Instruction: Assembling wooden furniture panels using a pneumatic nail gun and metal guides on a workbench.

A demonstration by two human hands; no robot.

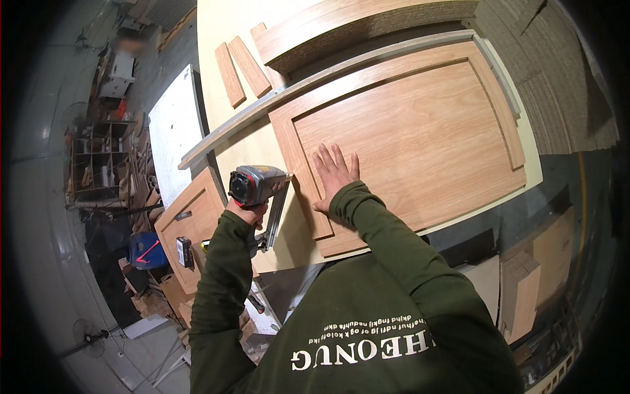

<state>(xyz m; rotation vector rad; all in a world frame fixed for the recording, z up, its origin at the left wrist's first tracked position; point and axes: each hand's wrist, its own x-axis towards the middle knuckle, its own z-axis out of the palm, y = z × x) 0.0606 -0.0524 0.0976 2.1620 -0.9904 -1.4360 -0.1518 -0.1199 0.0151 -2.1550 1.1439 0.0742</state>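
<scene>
Heavy-looking grey-black pistol-shaped nail gun (264,180); left hand (252,213) curled round it, apparently at handle, best hold. Right hand (336,177) splayed on brown wooden panel (426,138).

A dark olive-green, long-sleeved fabric top (354,292) fills six o'clock, bearing white printed lettering (361,353), one large serif line and two smaller. Its creased left sleeve (222,282), toward seven o'clock, and right sleeve (417,259), toward four, have snug cuffs.
</scene>
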